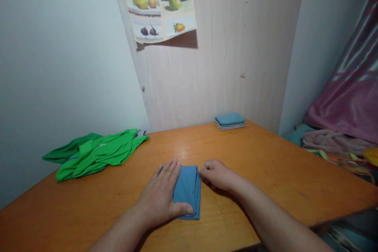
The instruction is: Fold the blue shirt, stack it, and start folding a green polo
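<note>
A blue cloth (186, 187), folded into a small rectangle with layered edges on its right side, lies on the table in front of me. My left hand (161, 193) rests flat over its left part, fingers stretched away from me and thumb across the near edge. At the upper right edge of the cloth, my right hand (217, 174) is closed with curled fingers, its fingertips pinched at the fabric's corner. The exact grip is partly hidden by the knuckles.
A crumpled green garment (102, 151) lies at the back left of the orange wooden table (254, 208). A stack of folded cloths (230, 120) sits at the far edge by the wall. Bedding (330, 141) and a pink curtain (348, 98) are off to the right.
</note>
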`<state>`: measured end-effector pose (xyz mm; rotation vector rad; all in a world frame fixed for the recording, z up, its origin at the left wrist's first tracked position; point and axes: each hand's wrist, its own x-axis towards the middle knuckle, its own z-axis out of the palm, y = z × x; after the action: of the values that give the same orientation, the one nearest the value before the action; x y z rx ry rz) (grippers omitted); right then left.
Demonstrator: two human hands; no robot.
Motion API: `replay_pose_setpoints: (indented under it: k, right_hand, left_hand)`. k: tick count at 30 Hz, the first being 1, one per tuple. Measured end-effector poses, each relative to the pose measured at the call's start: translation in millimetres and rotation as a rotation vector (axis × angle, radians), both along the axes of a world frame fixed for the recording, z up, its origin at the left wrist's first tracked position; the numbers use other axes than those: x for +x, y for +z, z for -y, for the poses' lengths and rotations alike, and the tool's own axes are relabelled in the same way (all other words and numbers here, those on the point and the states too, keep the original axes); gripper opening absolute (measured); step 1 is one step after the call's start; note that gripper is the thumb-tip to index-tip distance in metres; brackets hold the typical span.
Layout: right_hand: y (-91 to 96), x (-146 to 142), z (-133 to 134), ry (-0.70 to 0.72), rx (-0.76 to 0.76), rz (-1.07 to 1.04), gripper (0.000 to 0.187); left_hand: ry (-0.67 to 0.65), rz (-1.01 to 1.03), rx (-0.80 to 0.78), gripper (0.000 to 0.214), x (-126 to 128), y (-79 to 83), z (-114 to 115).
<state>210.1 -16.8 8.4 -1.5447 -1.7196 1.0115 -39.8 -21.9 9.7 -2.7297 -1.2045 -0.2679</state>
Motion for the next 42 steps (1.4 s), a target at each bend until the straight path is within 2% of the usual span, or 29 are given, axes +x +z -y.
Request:
replay_pose_setpoints:
  k: [5,11,14,17,20,23,27,29,31,33,35,39,42]
  right_hand:
    - [-3.9,-1,-1,0.045,0.078,0.174,0.025]
    - [-12.8,-6,-3,0.084,0.109,0.113,0.015]
    - [-10.5,-11,-1,0.002,0.18,0.155,0.013]
    - [-6.2,-15,3,-0.109,0.275,0.322,0.017]
    - [-4.1,-14,5,-0.12,0.283,0.442,0.018]
    - [-1.9,-11,8,-0.145,0.295,0.428,0.022]
    - [7.8,-11,18,-0.258,0.504,0.383,0.03]
    - [13.1,-19,28,-0.216,0.64,0.401,0.042]
    - [15.6,-33,39,-0.094,0.7,0.438,0.055]
    - [14.0,-49,48,0.036,0.671,0.465,0.064]
    - [9.5,-60,55,0.105,0.587,0.473,0.07]
    - [1.4,-66,59,0.1,0.396,0.491,0.072]
    - [0.5,-64,59,0.083,0.31,0.533,0.07]
  left_hand:
    - [-0.012,0.002,0.024,0.117,1,0.1,2]
    - [-0.047,0.003,0.035,0.115,2,2.8,6]
    - [-0.063,-0.003,0.02,0.11,3,4.9,8]
    - [-0.074,-0.017,-0.018,0.102,4,7.5,11]
    - [-0.069,-0.022,-0.051,0.097,6,10.7,12]
    - [-0.064,-0.011,-0.066,0.096,8,13.3,12]
    - [-0.066,0.011,-0.084,0.1,8,12.7,12]
    - [-0.068,0.029,-0.079,0.103,7,10.3,11]
    - [-0.073,0.05,-0.063,0.105,7,7.0,11]
    - [-0.074,0.071,-0.039,0.102,7,3.8,11]
    - [-0.068,0.085,-0.016,0.097,8,1.0,11]
    - [-0.068,0.086,-0.01,0.1,7,-3.1,10]
    - [-0.065,0.092,-0.007,0.101,6,-5.3,10]
